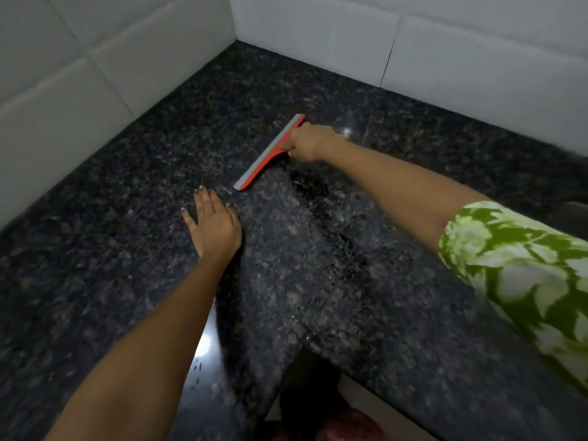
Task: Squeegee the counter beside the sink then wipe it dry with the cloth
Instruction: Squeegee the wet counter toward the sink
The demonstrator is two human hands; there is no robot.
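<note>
White wall tiles corner a speckled dark granite tabletop, where the right hand closes its grip on a red squeegee with a grey blade, at about one o'clock from the flat, open left hand. Wet streaks remain toward five o'clock, so squeegeeing seems unfinished; no cloth shows.

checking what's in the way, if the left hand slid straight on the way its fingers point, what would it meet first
Likely nothing soon: the left hand lies flat on the counter, fingers pointing past the squeegee blade's near end. Beyond is bare granite up to the tiled wall, though depth is unclear.
</note>
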